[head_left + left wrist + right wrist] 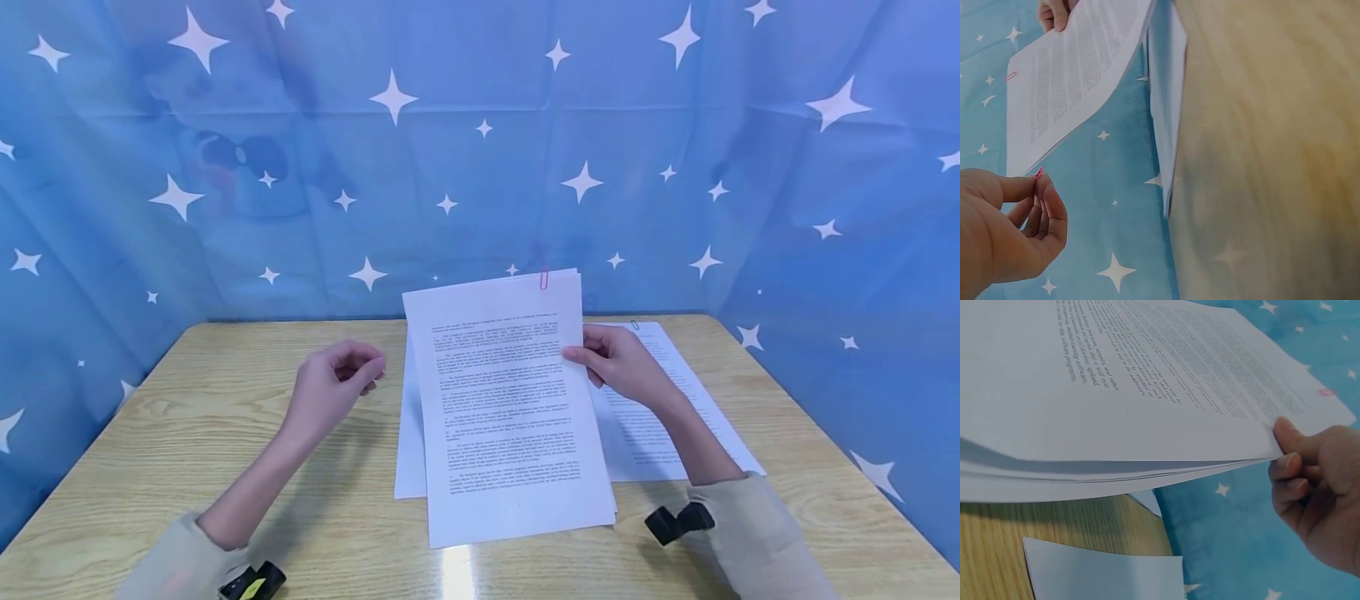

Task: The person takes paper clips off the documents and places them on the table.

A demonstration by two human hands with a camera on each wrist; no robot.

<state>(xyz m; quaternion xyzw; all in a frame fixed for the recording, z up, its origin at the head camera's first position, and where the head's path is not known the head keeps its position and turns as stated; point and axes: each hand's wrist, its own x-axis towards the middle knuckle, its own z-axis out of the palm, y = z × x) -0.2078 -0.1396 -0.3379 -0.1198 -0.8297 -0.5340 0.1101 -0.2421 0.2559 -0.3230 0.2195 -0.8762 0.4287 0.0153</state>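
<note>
The left hand (343, 371) is pinching a small pink paperclip (1039, 173) between thumb and forefinger, the tips meeting and the other fingers curling below. It is hanging over the counter (150, 433), left of the raised document and apart from it. The right hand (626, 362) is gripping that document (510, 408) by its right edge, thumb on the printed face and fingers behind. The document is tilting above the counter, a second pink paperclip (544, 279) sitting on its top edge towards the right.

Risk, as judged: a one-sided hold is carrying the sheets, so the left side could be sagging and the leaves sliding out of line should the thumb ease. The right wrist view is showing leaves gapping along the held edge. The pinched clip, being slight, could be slipping from the fingertips.

Materials: the paper is looking thin, white and matt, bending in a gentle curve; the clips are narrow wire loops. Behind the document, further white sheets (410, 450) are lying at left; at right, a printed set (637, 433) is carrying a green paperclip (634, 326). The counter is showing pale wood grain. At the far side, a blue curtain (495, 83) with white four-pointed stars is hanging.
</note>
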